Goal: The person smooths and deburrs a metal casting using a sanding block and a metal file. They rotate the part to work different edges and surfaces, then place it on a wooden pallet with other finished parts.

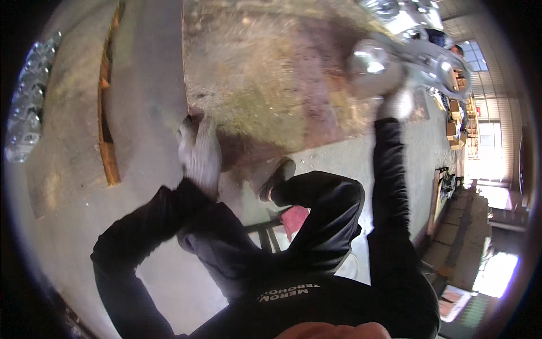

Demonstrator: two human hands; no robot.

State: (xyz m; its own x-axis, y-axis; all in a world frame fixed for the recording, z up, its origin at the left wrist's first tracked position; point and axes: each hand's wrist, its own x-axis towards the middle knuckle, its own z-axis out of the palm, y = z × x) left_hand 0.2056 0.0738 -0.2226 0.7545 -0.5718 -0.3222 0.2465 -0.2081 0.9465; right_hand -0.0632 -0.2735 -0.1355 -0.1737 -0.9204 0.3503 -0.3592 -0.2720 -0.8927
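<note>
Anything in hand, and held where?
Right hand: a shiny silvery part, apparently by its near edge; blur hides the exact finger placement. Left hand: can't tell whether it holds anything.

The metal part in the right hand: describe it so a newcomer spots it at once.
Find the black sleeve reaching up the picture's right side. Beyond its cuff, the gloved right hand holds the metal part, silvery and rounded. Unlike the shiny pieces by the top edge, it is held and blurred.
</note>
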